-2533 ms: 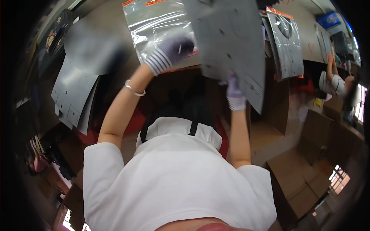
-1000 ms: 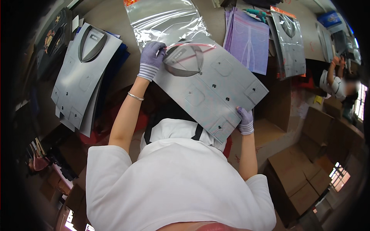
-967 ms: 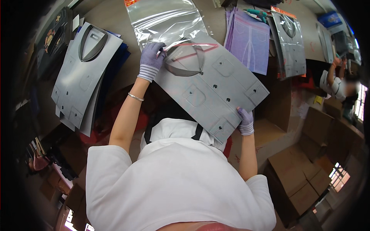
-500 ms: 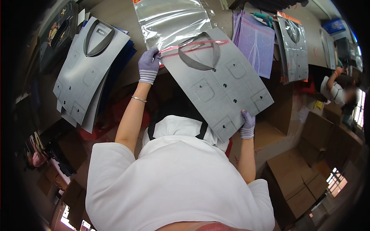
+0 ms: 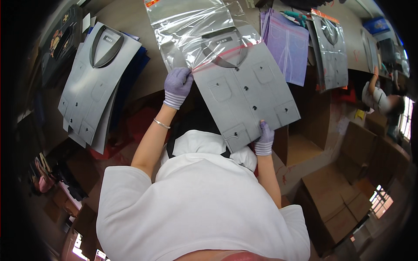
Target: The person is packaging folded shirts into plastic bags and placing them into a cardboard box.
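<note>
A flat grey paper bag [image 5: 237, 89], printed like a shirt with pockets and buttons, is tilted in front of me. Its top, with a dark grey collar-shaped piece, lies inside the mouth of a clear plastic bag [image 5: 191, 32] edged with a red strip. My left hand [image 5: 178, 87], in a purple striped glove, is closed on the plastic bag's mouth at its left corner. Gloved the same way, my right hand [image 5: 264, 138] grips the paper bag's lower right edge, thumb on the printed face. Its other fingers are hidden behind the bag.
Several grey shirt-print bags [image 5: 91, 82] are stacked at the left table edge. Purple printed sheets [image 5: 285, 48] and a plastic-wrapped grey bag [image 5: 331, 52] lie to the right, by a teal tool [image 5: 296, 17]. Cardboard boxes [image 5: 335, 200] stand lower right. Another person [image 5: 379, 95] works far right.
The paper bag has moved left and further up into the plastic bag. My right hand moved left and slightly up with it; my left hand shifted right and down.
</note>
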A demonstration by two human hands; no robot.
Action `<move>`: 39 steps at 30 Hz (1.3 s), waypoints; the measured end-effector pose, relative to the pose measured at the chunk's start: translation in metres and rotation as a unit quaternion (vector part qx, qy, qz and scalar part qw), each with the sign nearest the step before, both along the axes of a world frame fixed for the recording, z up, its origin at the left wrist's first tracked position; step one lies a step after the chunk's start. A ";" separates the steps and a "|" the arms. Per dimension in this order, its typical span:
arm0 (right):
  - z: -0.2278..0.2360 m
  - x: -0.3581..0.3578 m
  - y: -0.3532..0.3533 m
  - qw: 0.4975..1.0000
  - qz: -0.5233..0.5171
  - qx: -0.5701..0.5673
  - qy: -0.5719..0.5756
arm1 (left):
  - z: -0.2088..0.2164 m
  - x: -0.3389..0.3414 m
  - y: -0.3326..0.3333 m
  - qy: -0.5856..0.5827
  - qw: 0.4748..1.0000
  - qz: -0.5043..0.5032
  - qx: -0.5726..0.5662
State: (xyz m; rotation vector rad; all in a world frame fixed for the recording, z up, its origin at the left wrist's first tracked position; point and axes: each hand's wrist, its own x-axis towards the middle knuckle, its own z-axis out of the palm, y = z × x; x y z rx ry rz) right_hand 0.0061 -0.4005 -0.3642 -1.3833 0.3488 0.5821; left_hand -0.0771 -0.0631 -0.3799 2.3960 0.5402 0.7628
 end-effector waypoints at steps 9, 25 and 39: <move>-0.057 0.065 0.008 0.730 0.569 -0.176 0.335 | -0.103 0.037 0.067 -0.001 0.675 0.186 -0.714; -0.078 0.220 0.134 0.896 0.279 -0.192 -0.288 | -0.068 0.020 0.034 -0.018 0.767 0.232 -0.598; -0.085 0.243 0.208 0.724 0.319 -0.386 -0.474 | -0.066 0.037 0.051 0.196 0.833 0.284 -0.432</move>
